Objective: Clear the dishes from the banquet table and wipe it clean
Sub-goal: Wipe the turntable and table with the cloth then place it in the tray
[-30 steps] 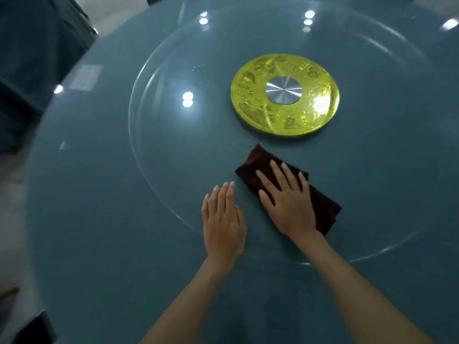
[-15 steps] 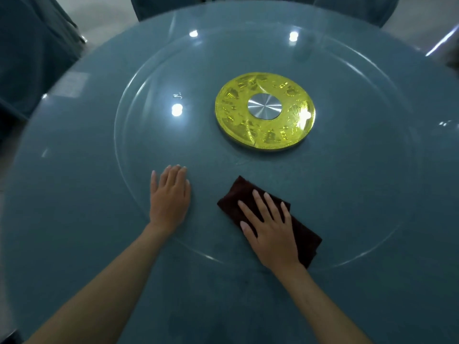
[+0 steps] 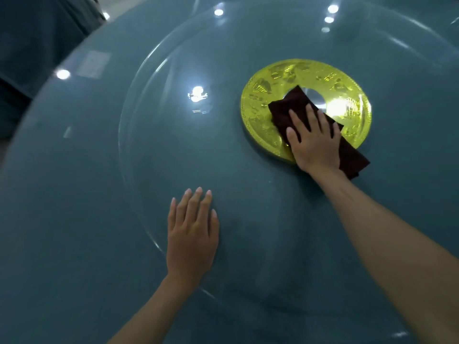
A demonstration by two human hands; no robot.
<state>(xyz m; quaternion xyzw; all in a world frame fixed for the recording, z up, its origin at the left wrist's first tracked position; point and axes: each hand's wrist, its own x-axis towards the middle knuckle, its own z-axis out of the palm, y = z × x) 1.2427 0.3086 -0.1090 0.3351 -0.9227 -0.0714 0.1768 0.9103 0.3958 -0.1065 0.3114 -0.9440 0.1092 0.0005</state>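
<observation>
Cloth (image 3: 288, 108): dark, soft and folded, it lay over the near edge of the gold disc (image 3: 260, 100).
Right hand (image 3: 314, 142): flat with fingers straight, it pressed the cloth down to wipe.
Left hand (image 3: 192, 234): flat and holding nothing, it rested on the glass turntable (image 3: 198, 150), probably to steady it.
Table (image 3: 62, 194): round, blue-green.

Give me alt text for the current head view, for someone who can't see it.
The right hand presses a dark folded cloth flat over the near part of the gold centre disc of a glass turntable on a round blue table. The left hand rests flat, fingers straight, at the turntable's near rim.
</observation>
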